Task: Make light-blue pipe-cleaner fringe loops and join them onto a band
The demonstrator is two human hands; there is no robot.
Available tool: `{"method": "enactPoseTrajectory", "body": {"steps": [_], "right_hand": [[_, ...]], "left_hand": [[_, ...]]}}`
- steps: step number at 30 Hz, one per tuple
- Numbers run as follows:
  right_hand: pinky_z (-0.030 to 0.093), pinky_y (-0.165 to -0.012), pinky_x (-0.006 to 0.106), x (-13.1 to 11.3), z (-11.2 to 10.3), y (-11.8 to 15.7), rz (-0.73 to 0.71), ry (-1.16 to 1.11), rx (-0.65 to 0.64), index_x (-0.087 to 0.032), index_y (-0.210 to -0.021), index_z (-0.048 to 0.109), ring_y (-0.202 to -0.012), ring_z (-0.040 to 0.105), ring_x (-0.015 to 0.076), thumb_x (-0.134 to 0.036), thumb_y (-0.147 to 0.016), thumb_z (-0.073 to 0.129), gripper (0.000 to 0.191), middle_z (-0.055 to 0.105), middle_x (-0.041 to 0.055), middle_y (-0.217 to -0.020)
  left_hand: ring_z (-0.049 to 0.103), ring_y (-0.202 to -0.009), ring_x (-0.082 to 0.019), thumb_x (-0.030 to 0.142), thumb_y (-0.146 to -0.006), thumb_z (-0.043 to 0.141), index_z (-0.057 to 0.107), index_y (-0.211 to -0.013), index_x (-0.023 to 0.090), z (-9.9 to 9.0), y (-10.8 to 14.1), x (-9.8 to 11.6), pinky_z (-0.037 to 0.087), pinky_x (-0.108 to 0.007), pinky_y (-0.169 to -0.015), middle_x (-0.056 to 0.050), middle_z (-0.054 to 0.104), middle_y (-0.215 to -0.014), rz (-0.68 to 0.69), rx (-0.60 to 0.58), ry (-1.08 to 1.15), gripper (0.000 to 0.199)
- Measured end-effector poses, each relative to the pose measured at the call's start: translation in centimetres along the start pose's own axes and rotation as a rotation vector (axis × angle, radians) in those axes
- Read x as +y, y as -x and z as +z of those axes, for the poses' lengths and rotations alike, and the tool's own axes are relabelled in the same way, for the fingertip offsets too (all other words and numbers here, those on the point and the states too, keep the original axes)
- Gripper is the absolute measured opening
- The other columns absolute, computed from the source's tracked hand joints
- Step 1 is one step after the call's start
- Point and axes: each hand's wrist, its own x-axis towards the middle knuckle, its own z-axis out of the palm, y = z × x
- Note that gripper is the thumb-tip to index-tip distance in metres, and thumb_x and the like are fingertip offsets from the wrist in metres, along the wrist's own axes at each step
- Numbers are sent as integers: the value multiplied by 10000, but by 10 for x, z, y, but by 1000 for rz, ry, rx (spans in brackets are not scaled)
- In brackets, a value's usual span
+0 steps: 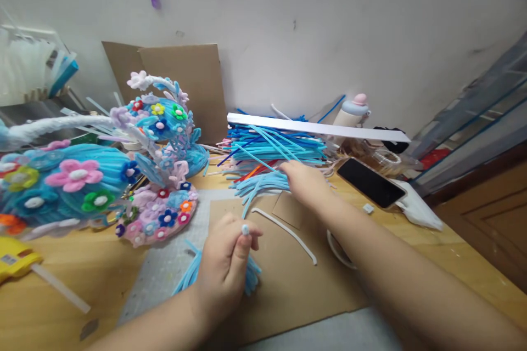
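My left hand (pixel 226 263) is closed above the cardboard, with the pale blue tip of a pipe cleaner (pixel 245 229) sticking up between thumb and forefinger. Under and behind that hand lie light blue pipe cleaners (pixel 187 278), partly covered by it. My right hand (pixel 307 184) reaches forward to a loose heap of light blue pipe cleaners (pixel 263 184). Its fingers curl down at one light blue stem, and their tips are hidden. A bent white pipe cleaner (pixel 286 233) rests on the cardboard sheet (pixel 304 296) between my arms.
Flower-covered blue pipe-cleaner baskets (pixel 78 175) stand at left, near a yellow glue gun (pixel 16 258). Behind the heap, a white strip (pixel 317 127) lies across stacked blue pipe cleaners (pixel 280 145). A phone (pixel 370 182) and a bottle (pixel 352 112) are at right. Upright cardboard (pixel 185 88) leans against the wall.
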Motion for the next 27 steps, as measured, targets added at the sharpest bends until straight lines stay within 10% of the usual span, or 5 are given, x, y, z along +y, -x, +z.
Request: {"method": "enactPoseTrajectory", "body": {"steps": [5,9,27], "right_hand": [[382,-632,280,1,-29,29,103,-73,50,-198,-828,628,-766,590,211,-256,-860,401,236,655,67,-810],[427,-698,258,-20,-32,63,-15,-594,18,-190,-899,603,-791,592,170,-215,-846,432,180,655,33,-845],[345,-514,209,-50,-4,106,182,-1209,-161,-180,-780,526,-596,457,102,-355,-850,469,196,487,-22,-661]], "left_hand": [[529,-714,-156,304,-886,402,615,-943,181,3,-12,6,392,-280,-697,-27,572,-715,-201,21,214,252],[434,-504,-96,369,-877,411,509,-1020,178,6,-19,11,355,-212,-504,32,488,-593,-438,34,507,258],[235,-419,-47,512,-798,473,521,-709,153,20,-11,3,164,-185,-400,67,344,-501,-679,19,612,373]]}}
